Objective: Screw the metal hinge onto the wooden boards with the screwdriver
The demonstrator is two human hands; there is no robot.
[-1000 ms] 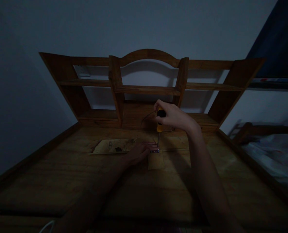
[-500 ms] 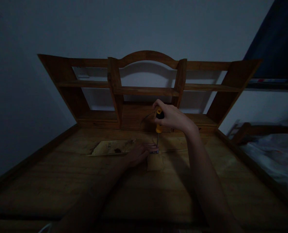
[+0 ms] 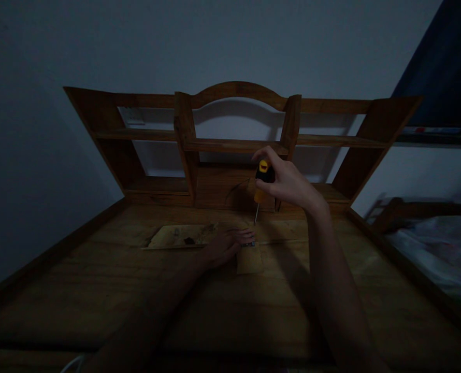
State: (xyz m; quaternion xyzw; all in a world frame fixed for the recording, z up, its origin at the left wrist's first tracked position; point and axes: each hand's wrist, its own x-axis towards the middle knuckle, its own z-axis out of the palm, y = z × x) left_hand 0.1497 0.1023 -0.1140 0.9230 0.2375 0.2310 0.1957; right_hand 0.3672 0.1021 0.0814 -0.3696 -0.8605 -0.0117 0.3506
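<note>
My right hand (image 3: pixel 283 178) is closed around the yellow and black handle of a screwdriver (image 3: pixel 260 196). The screwdriver leans slightly, with its tip pointing down, just above the desk and beyond my left fingertips. My left hand (image 3: pixel 226 246) lies with fingers stretched out over a small metal piece (image 3: pixel 249 243), touching it. That piece sits at the far end of a small flat block (image 3: pixel 249 261), light brown like wood. Its exact kind is hard to make out in the dim light, and my fingers cover most of it.
A broken-edged strip of wood (image 3: pixel 176 236) lies left of my hands on the wooden desk (image 3: pixel 137 290). Behind stands a wooden shelf unit (image 3: pixel 234 146) against the wall. Something white (image 3: pixel 73 364) shows at the bottom edge. Bedding (image 3: pixel 440 248) is at the right.
My right hand has lifted the screwdriver up and slightly right, so its tip is now off the metal piece. My left hand has stayed almost in place, with its fingers slightly farther over the piece.
</note>
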